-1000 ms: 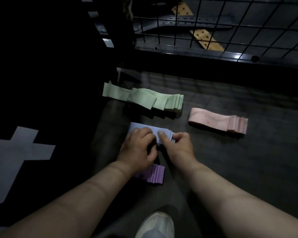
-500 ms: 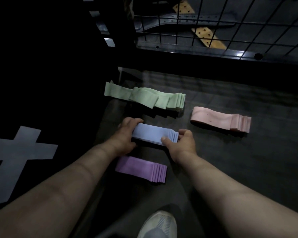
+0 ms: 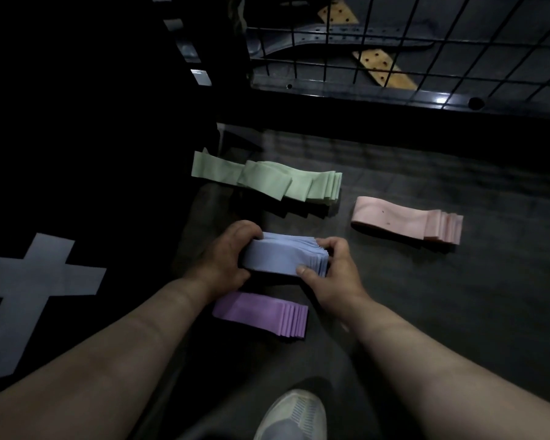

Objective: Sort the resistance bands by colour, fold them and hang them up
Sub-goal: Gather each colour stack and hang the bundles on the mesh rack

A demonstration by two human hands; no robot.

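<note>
We grip the blue stack at both ends, left hand and right hand curled round it; its long axis runs left to right. Purple stack lies just nearer, green farther, pink far right.

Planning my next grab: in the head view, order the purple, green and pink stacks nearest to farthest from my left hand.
1. Purple stack, on the left hand's near side.
2. Green stack, ahead.
3. Pink stack, far right.

A forearm partly hides the purple bands.
</note>
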